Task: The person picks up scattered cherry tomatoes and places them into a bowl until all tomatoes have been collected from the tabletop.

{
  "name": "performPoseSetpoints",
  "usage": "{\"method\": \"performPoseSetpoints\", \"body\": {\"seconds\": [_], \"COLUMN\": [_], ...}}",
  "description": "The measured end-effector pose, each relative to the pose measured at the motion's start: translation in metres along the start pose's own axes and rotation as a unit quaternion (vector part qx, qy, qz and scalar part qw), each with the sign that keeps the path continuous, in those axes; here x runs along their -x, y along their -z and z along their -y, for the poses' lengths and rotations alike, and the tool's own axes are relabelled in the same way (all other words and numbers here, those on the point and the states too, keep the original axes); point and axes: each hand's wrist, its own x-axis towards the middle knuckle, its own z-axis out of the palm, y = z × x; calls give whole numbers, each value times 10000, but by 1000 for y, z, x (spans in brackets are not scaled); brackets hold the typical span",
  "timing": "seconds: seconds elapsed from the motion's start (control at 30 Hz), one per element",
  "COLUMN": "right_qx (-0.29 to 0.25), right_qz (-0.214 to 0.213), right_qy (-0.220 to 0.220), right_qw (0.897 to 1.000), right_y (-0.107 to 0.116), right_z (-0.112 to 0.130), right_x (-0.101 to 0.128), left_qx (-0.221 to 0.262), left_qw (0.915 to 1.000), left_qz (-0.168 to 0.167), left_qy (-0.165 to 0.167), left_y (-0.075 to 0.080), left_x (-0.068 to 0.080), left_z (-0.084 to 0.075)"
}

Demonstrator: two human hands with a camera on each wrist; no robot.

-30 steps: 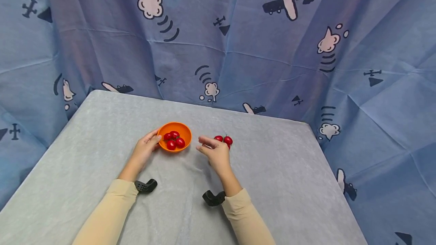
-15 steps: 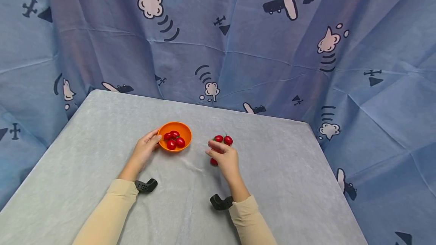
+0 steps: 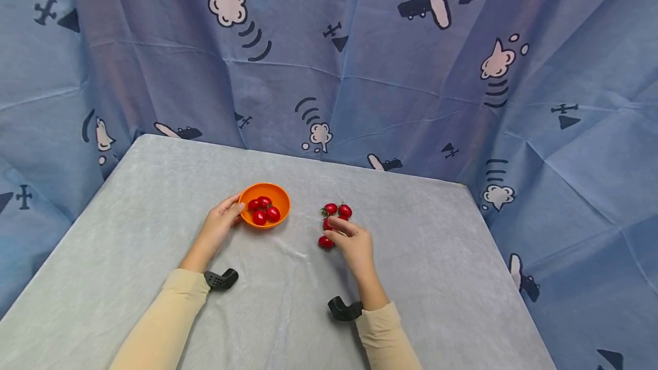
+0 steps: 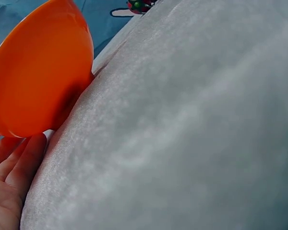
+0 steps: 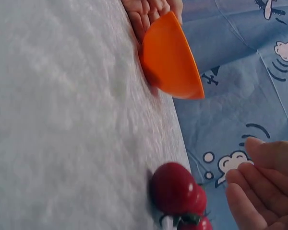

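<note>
My left hand [image 3: 218,227] holds an orange bowl [image 3: 281,197] at its left side, thumb over the rim and fingers along the outside. Several red cherry tomatoes [image 3: 273,214] lie inside the bowl. To its right, my right hand [image 3: 358,245] hovers over a loose group of cherry tomatoes with green stems. Its fingers are relaxed and hold nothing. One tomato [image 3: 325,242] lies just left of the thumb, and another [image 3: 345,210] shows beyond the fingers; the hand partly covers the others. In the right wrist view a tomato [image 5: 173,188] sits close below the fingers [image 5: 242,203].
Both hands work on a table with a pale grey cloth [image 3: 421,278]. Behind it hangs a blue curtain [image 3: 288,33] printed with planes and clouds. Each wrist wears a black device, one of them the right wrist's camera mount [image 3: 344,309].
My right hand has moved right and toward me, away from the bowl, uncovering more of the loose tomatoes. My left hand and the bowl have stayed in place.
</note>
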Motion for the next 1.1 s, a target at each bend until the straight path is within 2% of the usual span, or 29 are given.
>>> {"method": "performPoseSetpoints", "body": {"seconds": [0.37,1.1], "right_qx": [102,104], "right_qz": [-16,11], "right_qy": [-111,-304], "right_qw": [9999,9995], "right_y": [12,16], "right_z": [-6,-24], "right_x": [0,-1], "left_qx": [20,-76], "left_qw": [10000,10000], "left_qz": [-38,-21], "left_qy": [-71,8], "left_y": [-1,-1], "left_x": [-3,0], "left_z": [2,0]}}
